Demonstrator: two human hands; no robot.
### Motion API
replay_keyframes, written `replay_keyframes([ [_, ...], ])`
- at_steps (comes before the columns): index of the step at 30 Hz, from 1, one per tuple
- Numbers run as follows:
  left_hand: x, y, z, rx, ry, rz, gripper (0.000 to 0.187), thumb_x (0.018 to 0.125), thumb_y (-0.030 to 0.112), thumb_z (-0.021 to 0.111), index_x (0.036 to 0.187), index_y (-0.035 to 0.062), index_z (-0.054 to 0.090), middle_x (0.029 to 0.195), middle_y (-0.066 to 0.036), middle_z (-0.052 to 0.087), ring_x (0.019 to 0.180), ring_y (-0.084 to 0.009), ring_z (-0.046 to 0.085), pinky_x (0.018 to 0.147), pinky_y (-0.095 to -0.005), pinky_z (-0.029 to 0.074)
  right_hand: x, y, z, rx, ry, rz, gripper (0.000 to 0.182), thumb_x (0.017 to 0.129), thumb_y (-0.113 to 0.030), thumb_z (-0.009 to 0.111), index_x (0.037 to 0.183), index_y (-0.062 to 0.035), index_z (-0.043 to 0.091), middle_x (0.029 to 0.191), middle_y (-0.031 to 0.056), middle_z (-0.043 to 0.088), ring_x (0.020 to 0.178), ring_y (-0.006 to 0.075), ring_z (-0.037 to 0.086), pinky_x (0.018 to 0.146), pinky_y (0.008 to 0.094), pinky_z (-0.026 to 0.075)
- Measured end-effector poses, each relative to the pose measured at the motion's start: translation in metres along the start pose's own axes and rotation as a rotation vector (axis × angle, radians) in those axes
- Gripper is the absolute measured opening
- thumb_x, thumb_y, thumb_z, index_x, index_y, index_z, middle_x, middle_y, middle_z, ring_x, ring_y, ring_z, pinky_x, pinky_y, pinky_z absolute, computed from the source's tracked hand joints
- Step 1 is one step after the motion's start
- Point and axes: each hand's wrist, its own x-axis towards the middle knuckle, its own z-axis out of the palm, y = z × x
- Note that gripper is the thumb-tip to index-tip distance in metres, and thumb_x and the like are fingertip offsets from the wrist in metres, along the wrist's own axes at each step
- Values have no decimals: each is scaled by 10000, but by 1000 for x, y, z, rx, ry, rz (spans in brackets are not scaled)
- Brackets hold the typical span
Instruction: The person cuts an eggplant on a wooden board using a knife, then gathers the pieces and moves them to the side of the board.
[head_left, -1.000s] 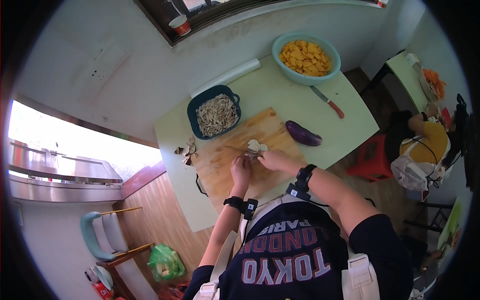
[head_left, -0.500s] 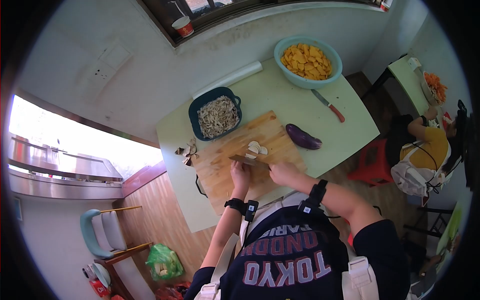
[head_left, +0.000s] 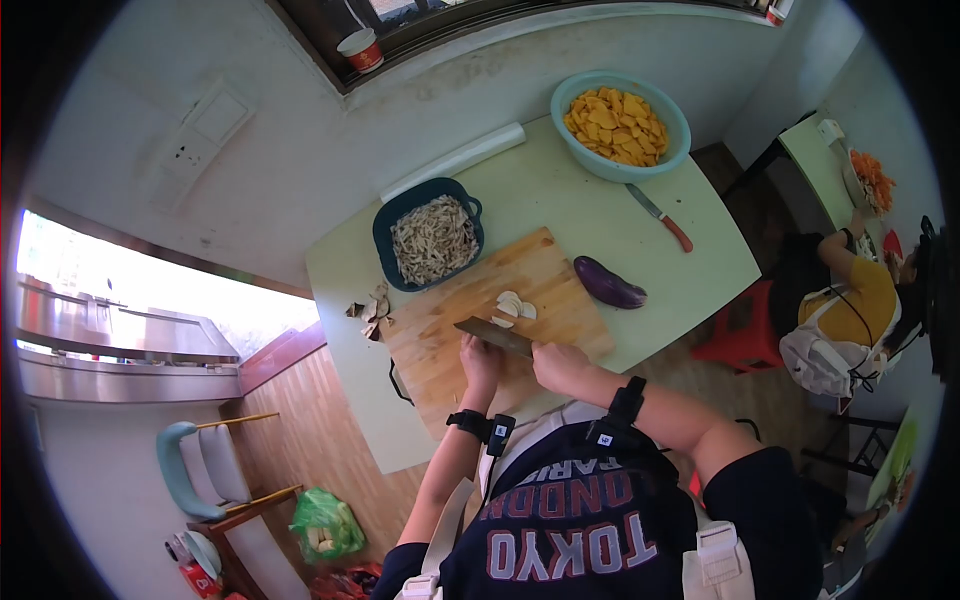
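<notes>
On the wooden cutting board point(head_left: 440, 370), my right hand point(head_left: 562, 367) is closed round the handle of a knife point(head_left: 497, 336) with a wide dark blade. My left hand point(head_left: 480, 360) is at the blade's far end, fingers bent down towards the board; what they hold, if anything, is hidden under the blade. A few white slices point(head_left: 515, 305) lie just beyond the blade. The dark blue basket point(head_left: 385, 235) of shredded pale pieces point(head_left: 433, 240) touches the board's upper left side. A purple eggplant point(head_left: 610, 283) lies to the right of the board.
Dark trimmings point(head_left: 372, 312) lie left of the board. Further back are a white roll point(head_left: 455, 163), a light blue bowl point(head_left: 678, 125) of orange slices and a red-handled knife point(head_left: 660, 217). At the right, a person in yellow point(head_left: 868, 300) is near a red stool point(head_left: 740, 330).
My right hand and the knife have shifted slightly left and down, and the blade is tilted a little more. The view has moved slightly. The slices remain beyond the blade.
</notes>
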Motion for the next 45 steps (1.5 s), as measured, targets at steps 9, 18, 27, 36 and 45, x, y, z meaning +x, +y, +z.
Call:
replay_keyframes([
  [9, 0, 9, -6, -41, -66, -103, 218, 668, 6, 564, 874, 3, 633, 867, -177, 614, 865, -351, 567, 764, -398, 467, 17, -4, 17, -33, 60, -38, 198, 754, -59, 457, 916, 37, 519, 778, 211, 626, 718, 354, 628, 615, 443, 493],
  [18, 6, 5, -7, -12, -98, 11, 90, 724, 48, 587, 801, 9, 613, 829, -169, 601, 819, -343, 556, 711, -403, 453, 59, 28, 15, 33, 191, -245, 217, 764, -109, 452, 755, 65, 582, 646, 223, 598, 603, 323, 623, 529, 409, 487],
  [27, -2, 12, -8, -54, -75, -19, 82, 750, 61, 577, 818, 18, 589, 847, -156, 584, 829, -344, 537, 733, -401, 435, -2, 39, 4, 18, 197, -166, 245, 789, -196, 466, 778, 7, 601, 665, 222, 599, 622, 377, 599, 591, 481, 473],
  [36, -4, 5, -1, -71, -39, -3, 209, 726, 12, 531, 924, -1, 595, 962, -178, 579, 939, -368, 518, 799, -410, 435, -16, 18, 0, -35, 87, -115, 211, 771, -153, 456, 833, 15, 569, 664, 210, 609, 619, 375, 611, 555, 468, 479],
  [45, -1, 6, -4, -40, -56, -48, 215, 701, 16, 553, 905, -1, 617, 917, -180, 596, 920, -358, 538, 785, -406, 449, -14, 5, -5, 6, -2, -13, 193, 759, -105, 454, 875, 17, 547, 697, 206, 619, 651, 367, 620, 566, 458, 484],
])
